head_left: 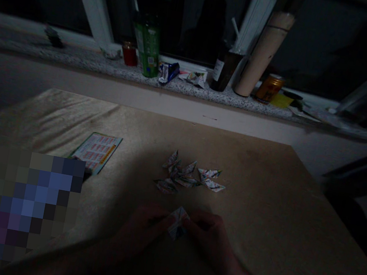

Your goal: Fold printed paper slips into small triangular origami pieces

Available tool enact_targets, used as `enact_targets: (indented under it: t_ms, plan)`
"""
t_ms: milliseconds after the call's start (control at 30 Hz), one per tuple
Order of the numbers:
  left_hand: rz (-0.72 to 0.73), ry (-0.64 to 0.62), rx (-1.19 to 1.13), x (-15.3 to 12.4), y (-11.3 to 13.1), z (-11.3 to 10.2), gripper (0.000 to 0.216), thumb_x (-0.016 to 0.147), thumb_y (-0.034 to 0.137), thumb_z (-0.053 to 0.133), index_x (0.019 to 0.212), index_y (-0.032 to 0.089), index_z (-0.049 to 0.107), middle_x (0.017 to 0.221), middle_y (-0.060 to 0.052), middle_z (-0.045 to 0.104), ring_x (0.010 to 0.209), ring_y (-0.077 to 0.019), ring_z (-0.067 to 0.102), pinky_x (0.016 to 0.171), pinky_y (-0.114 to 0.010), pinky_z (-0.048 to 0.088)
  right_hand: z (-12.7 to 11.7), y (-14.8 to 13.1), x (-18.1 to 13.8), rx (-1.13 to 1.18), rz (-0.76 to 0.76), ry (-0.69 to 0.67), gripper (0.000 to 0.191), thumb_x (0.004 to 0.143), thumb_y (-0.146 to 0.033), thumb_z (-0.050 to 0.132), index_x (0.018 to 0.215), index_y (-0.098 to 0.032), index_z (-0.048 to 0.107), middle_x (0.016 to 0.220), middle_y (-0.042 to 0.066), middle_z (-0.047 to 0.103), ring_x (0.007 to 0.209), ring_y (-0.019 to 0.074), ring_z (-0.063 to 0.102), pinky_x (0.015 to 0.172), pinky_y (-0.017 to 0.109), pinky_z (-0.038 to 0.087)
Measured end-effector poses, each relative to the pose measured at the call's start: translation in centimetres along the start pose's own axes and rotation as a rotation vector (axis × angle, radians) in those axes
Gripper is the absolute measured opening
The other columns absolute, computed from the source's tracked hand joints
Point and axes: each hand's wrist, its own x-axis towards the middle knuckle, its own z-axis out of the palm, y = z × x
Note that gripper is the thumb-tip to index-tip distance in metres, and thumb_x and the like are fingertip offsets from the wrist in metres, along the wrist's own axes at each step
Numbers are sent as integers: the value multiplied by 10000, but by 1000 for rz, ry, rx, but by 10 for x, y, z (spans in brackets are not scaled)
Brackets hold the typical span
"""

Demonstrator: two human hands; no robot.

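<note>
In dim light, my left hand [144,228] and my right hand [209,237] meet low over the table [280,211], both pinched on a small folded piece of printed paper [178,222] held between the fingertips. Just beyond the hands lies a cluster of several small folded paper pieces [189,176]. A printed sheet [96,151] rests flat on the table to the left.
A stone window ledge [76,58] runs along the back with a green bottle [147,46], a red cup [129,54], a dark bottle [224,69], a tall beige flask [264,52], an orange can [269,88] and wrappers. A blurred-out patch covers the lower left.
</note>
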Motion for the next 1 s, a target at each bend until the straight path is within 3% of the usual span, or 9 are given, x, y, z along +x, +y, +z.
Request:
enact_targets:
  t_ms: [167, 533, 633, 700, 767, 1000]
  plan:
    - [-21, -74, -41, 0, -4, 2, 380, 881, 389, 428, 736, 138, 674, 622, 8, 607, 589, -137, 537, 535, -191, 361, -1, 1, 1, 49, 5, -85, 286, 729, -406, 663, 656, -130, 682, 615, 21, 628, 548, 118, 529, 522, 219, 385]
    - [-131, -11, -179, -1, 0, -1, 339, 862, 387, 481, 786, 149, 710, 685, -13, 693, 656, -181, 628, 589, -216, 435, -3, -3, 1, 102, 39, -8, 237, 705, -373, 692, 640, -145, 684, 589, -3, 610, 536, 100, 505, 511, 208, 370]
    - [-113, -12, -280, 0, -2, -1, 247, 835, 352, 540, 844, 179, 716, 934, -38, 709, 824, -205, 646, 718, -252, 468, -3, -1, 1, 107, 60, 22, 246, 681, -372, 707, 601, -142, 671, 551, -13, 583, 504, 89, 472, 480, 203, 344]
    - [-60, 29, -338, 2, -3, -2, 164, 797, 302, 598, 801, 196, 723, 1182, -40, 619, 1021, -222, 592, 872, -283, 428, -2, 0, 2, 115, 70, 58, 249, 648, -365, 730, 564, -143, 655, 544, -14, 583, 495, 88, 471, 472, 203, 341]
    - [-6, 75, -354, 5, -5, -2, 117, 768, 260, 630, 733, 201, 724, 1262, -33, 559, 1119, -226, 529, 947, -296, 382, -2, 0, 4, 125, 91, 94, 244, 604, -352, 760, 540, -148, 643, 543, -16, 588, 495, 93, 484, 470, 205, 347]
    - [2, 124, -330, 5, -7, -2, 102, 754, 221, 636, 686, 196, 708, 1056, -44, 638, 989, -204, 588, 876, -292, 436, -3, 1, 5, 114, 92, 75, 189, 667, -350, 728, 665, -163, 704, 659, 11, 660, 607, 126, 559, 560, 220, 407]
